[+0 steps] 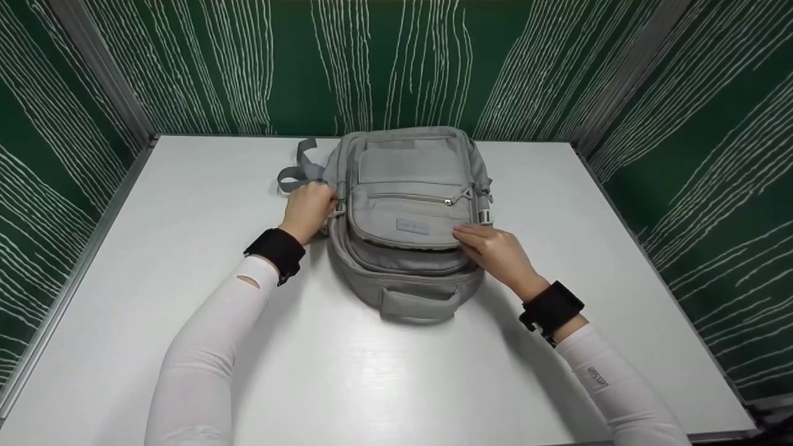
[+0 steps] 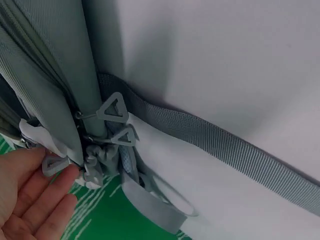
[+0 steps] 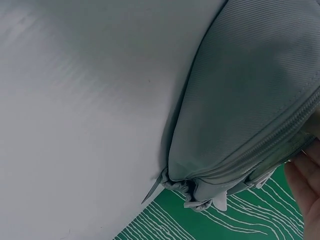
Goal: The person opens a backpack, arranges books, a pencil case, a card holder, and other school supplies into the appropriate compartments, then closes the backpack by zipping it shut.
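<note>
A grey backpack [image 1: 409, 167] lies on its back on the white table, its top handle [image 1: 421, 303] towards me. At its left side, my left hand [image 1: 308, 209] pinches a triangular zipper pull [image 2: 56, 165] between thumb and fingers. Two more triangular pulls [image 2: 114, 108] hang beside it. My right hand [image 1: 495, 248] holds the right edge of the front pocket [image 1: 396, 214], fingertips on its face. A dark gap shows along that pocket's near edge. In the right wrist view, only part of the right hand [image 3: 307, 180] appears, at the zipped edge of the bag.
A grey strap [image 1: 294, 176] sticks out at the backpack's far left; its webbing [image 2: 200, 132] runs along the table. The white table [image 1: 372, 384] surrounds the bag. Green panels with white lines [image 1: 297, 68] stand behind and at both sides.
</note>
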### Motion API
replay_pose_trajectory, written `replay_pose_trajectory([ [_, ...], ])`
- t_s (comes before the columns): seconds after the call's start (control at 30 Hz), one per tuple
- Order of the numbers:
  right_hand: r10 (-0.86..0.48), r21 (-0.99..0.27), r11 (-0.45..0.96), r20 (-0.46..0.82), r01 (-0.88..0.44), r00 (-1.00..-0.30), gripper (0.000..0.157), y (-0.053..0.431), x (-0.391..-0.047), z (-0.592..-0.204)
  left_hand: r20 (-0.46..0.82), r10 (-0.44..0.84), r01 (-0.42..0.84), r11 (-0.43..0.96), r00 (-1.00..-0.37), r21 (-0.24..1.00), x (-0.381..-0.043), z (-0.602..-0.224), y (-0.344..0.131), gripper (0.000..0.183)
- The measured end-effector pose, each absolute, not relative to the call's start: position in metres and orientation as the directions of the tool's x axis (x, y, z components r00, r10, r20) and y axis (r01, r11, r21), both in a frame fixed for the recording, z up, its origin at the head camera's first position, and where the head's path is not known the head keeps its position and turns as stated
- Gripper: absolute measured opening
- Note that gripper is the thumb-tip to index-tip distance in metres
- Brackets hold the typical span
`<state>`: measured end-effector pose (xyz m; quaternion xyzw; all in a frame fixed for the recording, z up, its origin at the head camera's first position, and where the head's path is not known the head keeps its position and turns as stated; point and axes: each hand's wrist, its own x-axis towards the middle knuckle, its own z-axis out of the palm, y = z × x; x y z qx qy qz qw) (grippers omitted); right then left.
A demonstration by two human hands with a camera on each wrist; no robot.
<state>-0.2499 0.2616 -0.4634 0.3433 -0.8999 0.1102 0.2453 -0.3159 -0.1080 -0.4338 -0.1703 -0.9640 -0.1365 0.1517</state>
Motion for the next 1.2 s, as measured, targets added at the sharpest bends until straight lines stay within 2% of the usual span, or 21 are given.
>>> replay_pose_trajectory([
  [0.27,-0.558,-0.029,0.752,0.503,-0.659,-0.660,0.030,0.260,-0.248,-0.465,0.410,0.359,0.416,0.908,-0.838,0.055,-0.289,-0.428,-0.100,0.022],
  [0.7,-0.567,-0.027,0.731,0.532,-0.682,-0.629,0.028,0.260,-0.250,-0.468,0.336,0.370,0.446,0.875,-0.866,0.187,-0.245,-0.426,-0.096,0.021],
  [1.2,-0.569,-0.031,0.740,0.504,-0.672,-0.650,0.031,0.263,-0.248,-0.468,0.344,0.497,0.577,0.794,-0.797,0.191,-0.211,-0.433,-0.076,0.022],
])
